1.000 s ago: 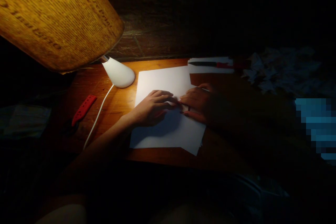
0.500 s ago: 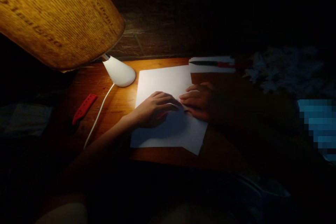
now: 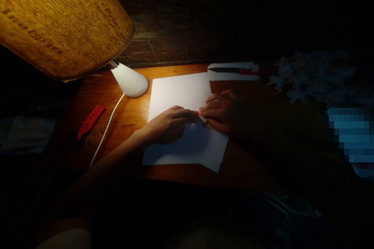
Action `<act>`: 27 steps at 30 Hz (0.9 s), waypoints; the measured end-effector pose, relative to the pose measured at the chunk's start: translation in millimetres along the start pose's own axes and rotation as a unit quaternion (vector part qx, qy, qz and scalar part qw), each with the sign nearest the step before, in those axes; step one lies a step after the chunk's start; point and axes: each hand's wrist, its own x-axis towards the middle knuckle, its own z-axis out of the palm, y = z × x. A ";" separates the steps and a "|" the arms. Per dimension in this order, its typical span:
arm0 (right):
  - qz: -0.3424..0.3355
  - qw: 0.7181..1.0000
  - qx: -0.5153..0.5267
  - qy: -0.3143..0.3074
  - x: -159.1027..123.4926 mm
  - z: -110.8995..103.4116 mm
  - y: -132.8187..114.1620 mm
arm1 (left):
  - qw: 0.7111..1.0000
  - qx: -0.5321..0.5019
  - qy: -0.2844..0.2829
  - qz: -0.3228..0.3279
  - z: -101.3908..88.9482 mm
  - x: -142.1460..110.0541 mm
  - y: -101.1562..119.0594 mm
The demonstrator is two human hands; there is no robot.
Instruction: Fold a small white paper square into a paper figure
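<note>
White paper sheets (image 3: 181,89) lie on the wooden table under the lamp light, overlapping at slightly different angles. Over their middle, my left hand (image 3: 172,122) is closed, its thumb and fingers pinched together at the tips. My right hand (image 3: 219,111), mostly in shadow, meets it from the other side with its fingers bent. Between the fingertips of both hands shows a small folded piece of white paper (image 3: 202,118), largely hidden by the fingers. Its exact shape cannot be made out.
A lamp with a white base (image 3: 131,81) and a large printed shade (image 3: 67,19) stands left. A red power strip (image 3: 92,121) lies near its cord. A red-handled knife (image 3: 223,70) rests on stacked paper (image 3: 233,77). Folded paper pieces (image 3: 300,78) are heaped right, near a blurred blue patch (image 3: 349,134).
My left hand's fingers have curled in from a flatter pose into a pinch. A small white paper edge now shows between the hands. The whole view has shifted slightly.
</note>
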 end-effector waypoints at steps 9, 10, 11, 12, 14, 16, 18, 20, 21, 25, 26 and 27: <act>0.000 0.999 0.036 -0.023 -1.9 -5.4 4.6 | 1.000 -0.009 0.018 0.000 -0.6 2.2 0.5; 0.004 0.999 0.038 -0.023 -1.7 -5.7 4.2 | 1.000 -0.006 0.018 0.004 -0.5 2.4 0.3; 0.009 0.999 0.040 -0.024 -1.4 -5.9 3.9 | 1.000 -0.001 0.018 0.006 -0.4 2.6 0.2; 0.013 0.999 0.042 -0.025 -1.1 -6.1 3.6 | 1.000 0.005 0.018 0.008 -0.3 2.9 0.0; 0.015 0.998 0.046 -0.030 -0.2 -6.4 3.3 | 1.000 0.015 0.017 0.008 -0.3 3.4 -0.1; 0.018 0.998 0.051 -0.032 0.5 -6.5 3.8 | 1.000 0.021 0.007 0.001 -0.4 3.8 0.0; 0.022 0.998 0.052 -0.032 0.7 -6.5 4.9 | 1.000 0.025 0.001 -0.003 -0.8 4.1 0.2; 0.020 0.998 0.055 -0.032 0.5 -6.6 6.0 | 1.000 0.020 0.002 -0.009 -1.1 4.0 0.5; 0.019 0.998 0.057 -0.032 0.2 -6.6 6.5 | 1.000 0.018 0.004 -0.012 -1.3 3.9 0.6; 0.015 0.998 0.055 -0.023 -0.3 -5.8 6.7 | 1.000 0.011 0.008 -0.006 -1.7 3.5 0.7; 0.016 0.998 0.052 -0.020 -0.1 -5.4 6.2 | 1.000 0.012 0.009 -0.001 -1.6 3.5 0.7; 0.016 0.999 0.046 -0.018 0.3 -4.9 5.2 | 1.000 0.014 0.010 0.004 -1.4 3.7 0.9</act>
